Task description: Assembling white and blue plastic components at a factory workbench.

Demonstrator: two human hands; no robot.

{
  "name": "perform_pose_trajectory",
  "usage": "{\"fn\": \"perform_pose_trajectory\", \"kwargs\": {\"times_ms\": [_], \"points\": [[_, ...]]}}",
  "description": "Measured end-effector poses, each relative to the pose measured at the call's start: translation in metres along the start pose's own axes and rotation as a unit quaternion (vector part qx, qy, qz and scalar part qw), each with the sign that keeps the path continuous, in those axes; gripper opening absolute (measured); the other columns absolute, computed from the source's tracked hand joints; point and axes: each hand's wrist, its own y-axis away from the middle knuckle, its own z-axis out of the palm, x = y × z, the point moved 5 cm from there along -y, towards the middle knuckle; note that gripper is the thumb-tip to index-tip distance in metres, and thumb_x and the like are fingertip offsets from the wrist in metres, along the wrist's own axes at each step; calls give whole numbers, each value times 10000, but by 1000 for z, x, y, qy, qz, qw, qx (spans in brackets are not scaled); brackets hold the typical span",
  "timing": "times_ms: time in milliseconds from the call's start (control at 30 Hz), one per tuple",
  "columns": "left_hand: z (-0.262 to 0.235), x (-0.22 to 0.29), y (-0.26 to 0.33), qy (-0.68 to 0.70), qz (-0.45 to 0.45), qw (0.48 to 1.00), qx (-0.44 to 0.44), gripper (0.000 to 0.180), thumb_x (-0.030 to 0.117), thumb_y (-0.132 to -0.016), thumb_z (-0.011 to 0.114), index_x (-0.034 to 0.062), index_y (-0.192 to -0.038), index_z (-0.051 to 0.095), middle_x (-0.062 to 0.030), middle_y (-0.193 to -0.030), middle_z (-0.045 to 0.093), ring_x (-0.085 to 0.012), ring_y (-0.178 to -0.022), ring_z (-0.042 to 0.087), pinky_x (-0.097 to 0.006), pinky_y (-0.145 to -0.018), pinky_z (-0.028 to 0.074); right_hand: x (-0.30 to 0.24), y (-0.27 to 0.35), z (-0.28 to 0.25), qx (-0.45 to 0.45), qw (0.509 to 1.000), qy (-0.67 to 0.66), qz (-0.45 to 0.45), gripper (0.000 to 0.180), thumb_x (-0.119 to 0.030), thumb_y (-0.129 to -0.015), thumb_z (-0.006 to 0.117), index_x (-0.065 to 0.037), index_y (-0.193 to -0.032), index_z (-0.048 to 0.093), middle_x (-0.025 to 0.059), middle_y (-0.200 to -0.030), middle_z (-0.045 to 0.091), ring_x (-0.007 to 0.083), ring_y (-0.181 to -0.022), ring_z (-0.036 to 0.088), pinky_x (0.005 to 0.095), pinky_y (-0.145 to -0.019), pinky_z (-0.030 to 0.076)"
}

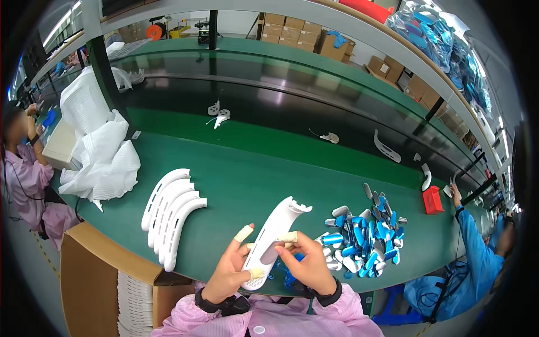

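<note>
The green table (236,180) spans the view, with a dark belt (258,101) running along its far side. A person in pink (25,174) sits at the left, and a person in blue (469,253) reaches in at the right. An open carton (87,275) stands at the near left; white wrap (106,163) is heaped beyond it. Blue and silver caps (359,236) lie in a loose pile right of the hands, and a row of curved white shells (178,230) lies left of them. One more shell (275,224) is held over the table's near edge, tilted, its notched end up and away. The left hand (224,275) is clamped on its lower part, thumb against fingers. The right hand (311,267) has thumb and forefinger close together at the shell's grey oval patch (270,253); whether they pinch anything, I cannot tell. A red bin (432,200) stands far right. Pale finger cots (244,233) cover some fingertips.
</note>
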Motion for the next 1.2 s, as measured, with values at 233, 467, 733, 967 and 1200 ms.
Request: {"fn": "perform_pose_trajectory", "kwargs": {"times_ms": [233,467,733,967,1200], "points": [[1,3,1,-93,4,995,36,704,-41,-809,658,-8,-1412,296,-136,-1253,520,-178,-1142,527,-310,-938,442,-15,0,5,39,966,186,-174,324,-14,-778,717,11,-1080,604,110,-1009,599,183,-807,619,266,-654,510],[3,10,10,-207,26,978,29,516,3,-844,652,-13,-1305,420,-100,-1214,541,-146,-1102,537,-284,-914,441,11,-4,0,54,982,-178,33,436,14,-734,765,43,-1124,570,120,-1071,603,179,-890,630,285,-722,544],[-1,-4,5,-114,92,987,64,544,-10,-870,588,7,-1350,333,-102,-1261,493,-164,-1143,510,-298,-942,436,33,-6,15,-28,990,-111,85,378,-62,-843,690,7,-1191,559,55,-951,650,104,-797,629,238,-699,530],[-45,66,12,-459,161,846,220,615,100,-856,617,-24,-1384,326,-165,-1354,414,-257,-1254,410,-379,-1058,312,35,-6,40,-196,890,-326,251,389,-106,-924,582,-6,-1269,434,63,-912,644,130,-644,641,232,-544,515],[-136,122,55,-722,94,540,422,581,175,-859,605,-72,-1329,369,-311,-1367,359,-466,-1240,346,-490,-1035,303,91,-68,-62,44,929,-324,176,257,-70,-920,549,21,-1159,521,115,-958,657,186,-765,675,292,-645,573]]}}
